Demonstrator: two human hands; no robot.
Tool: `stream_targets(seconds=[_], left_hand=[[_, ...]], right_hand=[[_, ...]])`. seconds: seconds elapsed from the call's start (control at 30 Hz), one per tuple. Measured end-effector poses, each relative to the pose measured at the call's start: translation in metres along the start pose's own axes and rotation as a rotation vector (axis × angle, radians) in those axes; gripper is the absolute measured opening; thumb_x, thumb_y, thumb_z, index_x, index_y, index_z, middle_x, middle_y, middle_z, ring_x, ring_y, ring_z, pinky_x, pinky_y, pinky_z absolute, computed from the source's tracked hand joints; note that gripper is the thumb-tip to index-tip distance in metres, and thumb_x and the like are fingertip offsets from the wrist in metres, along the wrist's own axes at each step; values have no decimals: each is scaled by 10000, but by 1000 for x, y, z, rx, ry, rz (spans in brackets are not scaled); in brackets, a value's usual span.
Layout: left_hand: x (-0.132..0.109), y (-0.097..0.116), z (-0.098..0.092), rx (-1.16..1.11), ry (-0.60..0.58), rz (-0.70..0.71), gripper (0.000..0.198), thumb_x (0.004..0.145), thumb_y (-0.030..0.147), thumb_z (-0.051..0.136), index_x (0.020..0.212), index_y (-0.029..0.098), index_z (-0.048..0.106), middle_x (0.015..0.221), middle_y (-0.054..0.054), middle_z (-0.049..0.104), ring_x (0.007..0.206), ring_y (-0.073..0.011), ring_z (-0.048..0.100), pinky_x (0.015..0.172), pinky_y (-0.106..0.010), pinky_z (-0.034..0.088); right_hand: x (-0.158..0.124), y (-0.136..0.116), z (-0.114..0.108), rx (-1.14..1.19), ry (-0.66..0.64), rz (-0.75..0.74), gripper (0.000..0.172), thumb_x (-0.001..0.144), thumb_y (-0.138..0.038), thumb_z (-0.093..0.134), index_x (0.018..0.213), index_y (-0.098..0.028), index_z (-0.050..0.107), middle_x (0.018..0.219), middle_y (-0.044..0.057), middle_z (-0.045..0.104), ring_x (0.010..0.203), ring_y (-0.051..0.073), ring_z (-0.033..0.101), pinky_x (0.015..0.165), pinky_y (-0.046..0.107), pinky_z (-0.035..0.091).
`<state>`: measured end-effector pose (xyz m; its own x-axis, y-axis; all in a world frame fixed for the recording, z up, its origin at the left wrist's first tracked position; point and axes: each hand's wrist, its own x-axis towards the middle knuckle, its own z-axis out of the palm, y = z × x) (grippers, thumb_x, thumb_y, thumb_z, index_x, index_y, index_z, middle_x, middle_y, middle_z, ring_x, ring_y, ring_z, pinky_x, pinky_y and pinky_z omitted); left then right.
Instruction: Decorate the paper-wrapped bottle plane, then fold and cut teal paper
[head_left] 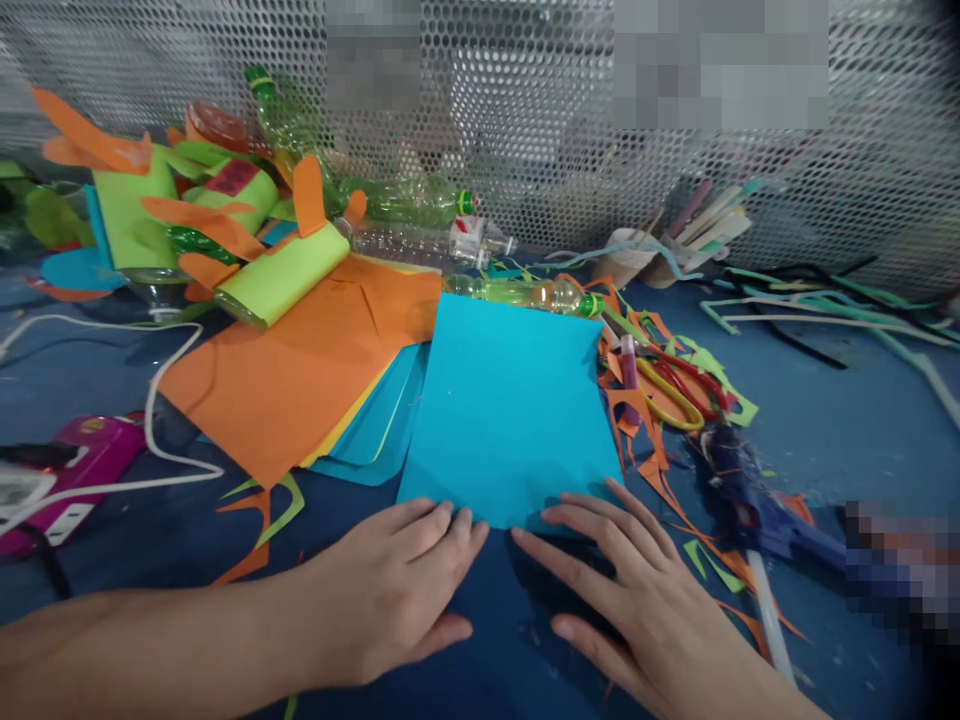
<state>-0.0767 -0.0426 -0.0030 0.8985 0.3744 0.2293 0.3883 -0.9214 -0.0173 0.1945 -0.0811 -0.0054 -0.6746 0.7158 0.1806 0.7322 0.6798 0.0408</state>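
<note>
A sheet of bright blue paper point(517, 410) lies on the blue table in front of me. My left hand point(409, 580) rests at its near left corner, fingertips close together on the near edge, thumb apart, holding nothing. Over the near right corner my right hand point(630, 580) is spread, with its fingers on the paper and its thumb on the table side. To the left of the sheet lie a large piece of orange paper point(292, 370) and several blue sheets point(382, 430) partly under it.
Paper-wrapped bottles point(289, 275) with orange flaps crowd the back left. Scissors point(679, 390), a glue gun point(772, 525) and paper scraps lie right. A magenta power strip point(97, 460) with a white cable sits left. Perforated metal mesh point(525, 130) stands behind; cups point(626, 255) hold sticks.
</note>
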Motion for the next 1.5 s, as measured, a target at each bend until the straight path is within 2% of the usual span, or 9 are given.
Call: stream_targets(seconds=[0.13, 0.37, 1.0, 1.37, 1.5], left_hand=[[2, -1, -3, -18, -6, -13, 466, 972, 375, 361, 1297, 66, 488, 1145, -87, 633, 1066, -221, 529, 936, -335, 398], [7, -9, -8, -152, -146, -44, 534, 946, 410, 403, 1393, 118, 370, 1069, -100, 598, 954, -234, 521, 828, -366, 442], [7, -12, -6, -175, -178, -20, 554, 944, 417, 399, 1425, 153, 323, 1026, -94, 553, 912, -241, 475, 816, -400, 425], [10, -12, -6, -160, -174, -20, 563, 936, 442, 401, 1421, 165, 334, 984, -89, 539, 862, -235, 457, 794, -402, 425], [11, -10, -7, -132, -157, -7, 563, 932, 456, 402, 1399, 145, 367, 964, -94, 542, 852, -236, 462, 784, -397, 426]], right_hand=[[-1, 0, 0, 5, 3, -2, 562, 869, -477, 526, 1399, -326, 412, 1218, 76, 591, 1171, 264, 504, 980, 506, 389], [1, 0, 0, 19, -11, 19, 557, 878, -457, 521, 1405, -325, 399, 1216, 70, 593, 1164, 264, 510, 973, 514, 401], [2, -1, -1, 26, -18, 47, 530, 887, -430, 522, 1397, -357, 400, 1238, 63, 562, 1201, 261, 465, 1037, 527, 303], [2, -3, -5, 15, 9, 57, 502, 882, -423, 530, 1369, -334, 451, 1234, 60, 577, 1187, 256, 480, 1053, 511, 293], [2, -5, -5, 1, 57, 81, 459, 887, -396, 530, 1342, -352, 484, 1230, 45, 586, 1199, 243, 480, 1079, 508, 262]])
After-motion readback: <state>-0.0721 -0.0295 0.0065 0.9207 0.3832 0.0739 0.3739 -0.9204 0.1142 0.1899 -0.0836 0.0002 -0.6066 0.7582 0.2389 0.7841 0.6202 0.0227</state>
